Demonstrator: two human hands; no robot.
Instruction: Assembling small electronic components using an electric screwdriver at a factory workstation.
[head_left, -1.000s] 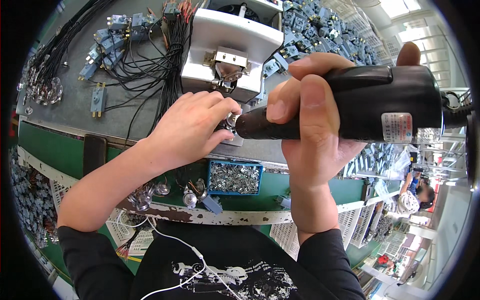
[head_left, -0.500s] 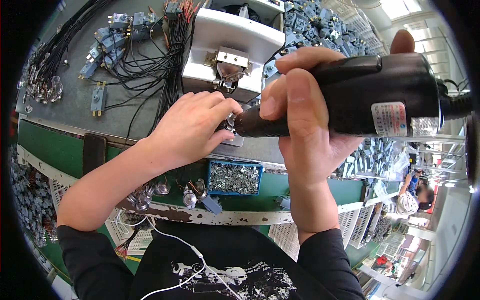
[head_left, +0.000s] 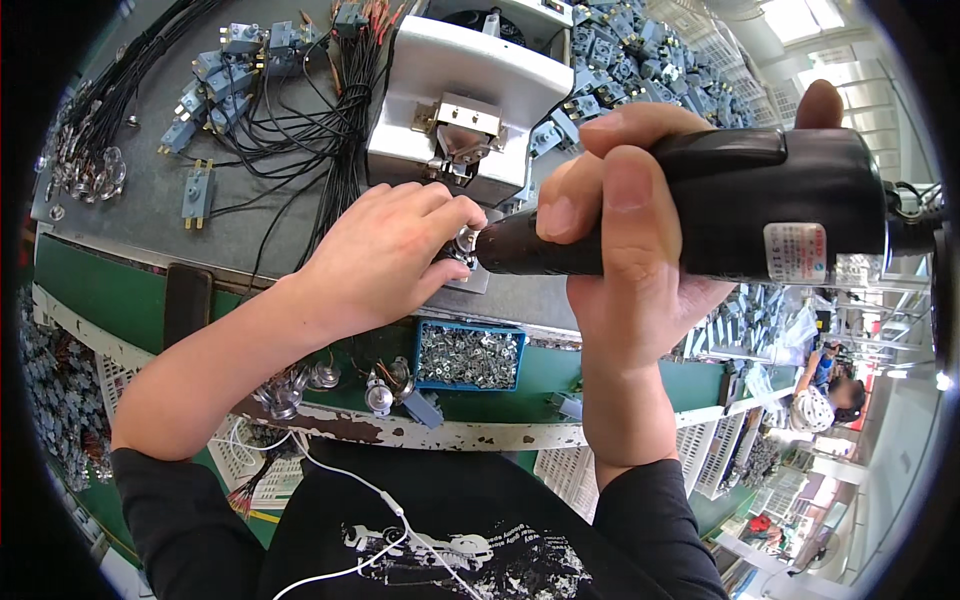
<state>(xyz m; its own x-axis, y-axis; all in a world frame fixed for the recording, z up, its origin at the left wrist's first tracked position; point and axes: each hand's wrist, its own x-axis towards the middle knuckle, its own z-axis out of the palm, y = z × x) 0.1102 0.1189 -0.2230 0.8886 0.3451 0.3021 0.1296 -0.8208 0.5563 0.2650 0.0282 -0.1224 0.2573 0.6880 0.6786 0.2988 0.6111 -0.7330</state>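
My right hand point(head_left: 632, 250) is wrapped round a thick black electric screwdriver point(head_left: 835, 185), held on its side with its nose toward the left. At that nose, my left hand point(head_left: 385, 250) pinches a small shiny metal part point(head_left: 464, 243) between thumb and fingers. Most of this part is hidden by the fingers, so its exact kind does not show. The screwdriver's tip meets or almost meets it; whether they touch I cannot tell. Just behind my left hand stands a silver metal fixture point(head_left: 400, 140) with a small bracket on its front.
Nearer me, a blue tray point(head_left: 468, 388) holds many small metal pieces. Beside it lie round metal parts point(head_left: 379, 397) and a grey block point(head_left: 424, 408). Black cables point(head_left: 335, 165) and grey blocks with brass prongs point(head_left: 197, 195) cover the left bench. Another person point(head_left: 815, 408) is far right.
The screwdriver and my right hand have shifted slightly right and toward me. My left hand keeps its pinch in almost the same place.
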